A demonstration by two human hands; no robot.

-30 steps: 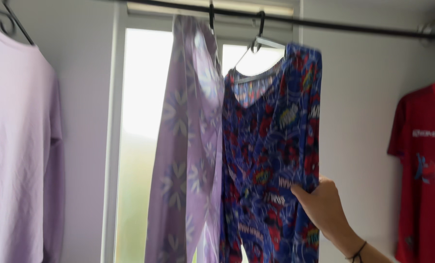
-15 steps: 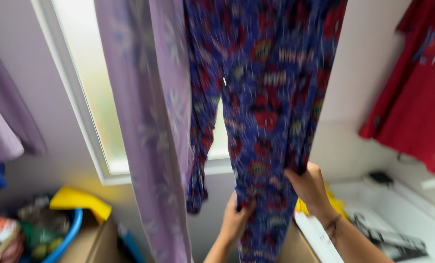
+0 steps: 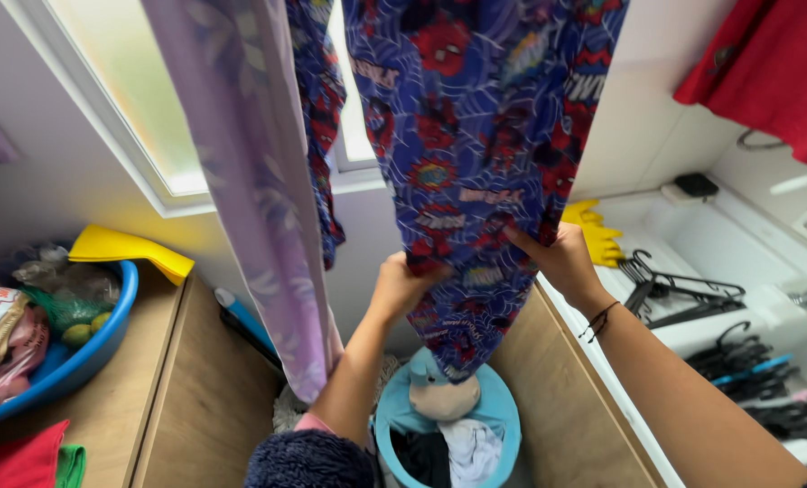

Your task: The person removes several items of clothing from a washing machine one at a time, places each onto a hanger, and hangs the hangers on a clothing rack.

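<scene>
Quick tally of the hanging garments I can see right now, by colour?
Blue printed garment, gripped at its hem by left hand and right hand: 1
Lilac patterned garment: 1
Red garment: 1
Total: 3

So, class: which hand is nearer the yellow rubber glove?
Right. The right hand grips the blue patterned garment beside the glove; the left hand is farther away.

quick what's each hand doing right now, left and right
Left hand: closed, gripping the lower edge of the hanging blue printed fabric garment.
Right hand: closed, gripping the same garment's lower edge on the other side.
</scene>
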